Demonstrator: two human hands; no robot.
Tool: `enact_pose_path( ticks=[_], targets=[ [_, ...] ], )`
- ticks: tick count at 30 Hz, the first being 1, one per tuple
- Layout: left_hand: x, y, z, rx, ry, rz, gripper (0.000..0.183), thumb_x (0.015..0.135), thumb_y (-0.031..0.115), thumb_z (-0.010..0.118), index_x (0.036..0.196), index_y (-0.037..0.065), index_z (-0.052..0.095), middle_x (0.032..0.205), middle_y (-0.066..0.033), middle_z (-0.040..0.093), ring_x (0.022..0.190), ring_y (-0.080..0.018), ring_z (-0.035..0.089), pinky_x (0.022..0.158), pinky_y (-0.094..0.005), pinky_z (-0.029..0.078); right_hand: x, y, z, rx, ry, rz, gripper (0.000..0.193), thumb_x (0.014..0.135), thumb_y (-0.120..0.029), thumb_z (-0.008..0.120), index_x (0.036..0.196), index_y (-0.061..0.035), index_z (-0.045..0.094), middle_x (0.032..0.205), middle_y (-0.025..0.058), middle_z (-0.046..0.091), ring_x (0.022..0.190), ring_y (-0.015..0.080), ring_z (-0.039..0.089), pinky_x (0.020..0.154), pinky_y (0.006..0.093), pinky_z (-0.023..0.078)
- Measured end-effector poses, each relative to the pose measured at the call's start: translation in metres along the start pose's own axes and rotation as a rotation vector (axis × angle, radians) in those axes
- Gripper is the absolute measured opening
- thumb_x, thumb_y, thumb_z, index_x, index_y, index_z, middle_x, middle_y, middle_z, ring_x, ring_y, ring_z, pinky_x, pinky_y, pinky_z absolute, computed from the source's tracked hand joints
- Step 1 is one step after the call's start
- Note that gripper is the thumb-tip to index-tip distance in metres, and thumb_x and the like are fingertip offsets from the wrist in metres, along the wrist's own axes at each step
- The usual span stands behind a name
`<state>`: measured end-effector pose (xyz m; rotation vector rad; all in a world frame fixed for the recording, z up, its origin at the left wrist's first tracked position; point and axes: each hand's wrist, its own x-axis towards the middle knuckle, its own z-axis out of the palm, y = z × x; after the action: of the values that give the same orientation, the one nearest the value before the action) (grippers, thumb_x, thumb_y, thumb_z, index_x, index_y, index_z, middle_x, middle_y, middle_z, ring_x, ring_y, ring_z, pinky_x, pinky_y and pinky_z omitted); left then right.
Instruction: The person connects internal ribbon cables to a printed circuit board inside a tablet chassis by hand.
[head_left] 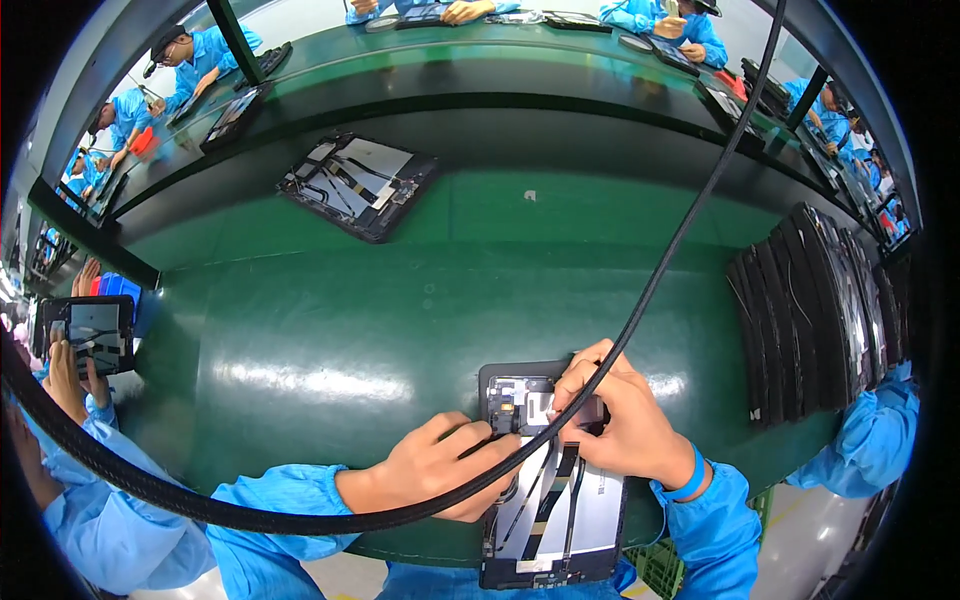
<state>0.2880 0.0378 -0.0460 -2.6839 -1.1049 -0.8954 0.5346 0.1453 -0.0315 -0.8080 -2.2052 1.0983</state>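
Observation:
An opened tablet [600, 520] lies in front of me at the table's near edge, its inside facing up. Its light battery area, dark flex cables and upper circuit parts are exposed. My left hand [440, 465] is closed over the tablet's left edge, fingers curled onto its inside. At the upper part of the tablet, the thumb and fingers of my right hand [625, 420] pinch together close to the board. What sits between those fingertips is too small to make out. A blue band [690, 475] circles my right wrist.
A black cable [655, 280] arcs across the view, in front of my hands. Another opened tablet [360, 185] lies at the far left of the green table [300, 320]. Many dark tablet parts stand stacked [800, 320] at right. A co-worker's hands hold a tablet [100, 330] at left.

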Motion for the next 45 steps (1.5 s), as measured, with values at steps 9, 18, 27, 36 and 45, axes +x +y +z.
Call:
enact_pose_path(
  ticks=[9,18,27,36,45],
  targets=[
    [0.002,-0.001,0.012,0.074,0.052,-0.027,0.037,0.064,0.018,0.074,0.100,0.011,0.082,0.107,0.0009,0.080,0.085,-0.0182,0.064,0.080,-0.0341,0.051,-0.006,0.018,-0.024,0.090,-0.165,-0.023,0.027,0.083,0.001,0.079,0.105,-0.0114,0.071,0.077,-0.0037,0.072,0.120,0.0248,0.056,0.109,0.0444,0.040],
    [0.006,0.006,0.028,-0.101,0.025,-0.147,0.032,0.066,0.015,0.074,0.098,0.009,0.078,0.110,-0.0038,0.079,0.085,-0.0205,0.067,0.069,-0.0331,0.047,-0.011,0.033,-0.037,0.119,-0.174,-0.084,0.028,0.081,0.000,0.075,0.107,-0.0120,0.070,0.083,-0.0025,0.073,0.126,0.0299,0.061,0.119,0.0538,0.039],
    [0.025,0.024,0.029,-0.150,-0.098,-0.235,0.026,0.065,0.013,0.072,0.090,0.008,0.067,0.116,-0.0128,0.075,0.074,-0.0237,0.066,0.065,-0.0356,0.044,-0.017,0.047,-0.047,0.020,-0.236,-0.138,0.029,0.082,-0.001,0.072,0.108,-0.0133,0.071,0.083,-0.0033,0.073,0.134,0.0292,0.059,0.127,0.0621,0.033],
    [0.022,0.013,0.048,0.128,-0.011,-0.016,0.022,0.074,0.023,0.074,0.094,0.014,0.072,0.119,-0.0046,0.078,0.082,-0.0184,0.070,0.083,-0.0372,0.050,-0.028,0.044,-0.065,-0.108,-0.179,-0.115,0.025,0.082,-0.004,0.080,0.106,-0.0118,0.077,0.081,-0.0044,0.074,0.121,0.0247,0.063,0.128,0.0676,0.027],
    [0.040,0.008,0.058,-0.034,-0.185,-0.016,0.050,0.075,0.023,0.073,0.124,0.017,0.081,0.120,-0.0017,0.074,0.103,-0.0195,0.066,0.107,-0.0441,0.047,-0.038,0.040,-0.085,-0.188,-0.224,-0.033,0.027,0.082,-0.006,0.081,0.108,-0.0122,0.075,0.079,-0.0050,0.074,0.109,0.0203,0.064,0.108,0.0520,0.047]
  ],
)
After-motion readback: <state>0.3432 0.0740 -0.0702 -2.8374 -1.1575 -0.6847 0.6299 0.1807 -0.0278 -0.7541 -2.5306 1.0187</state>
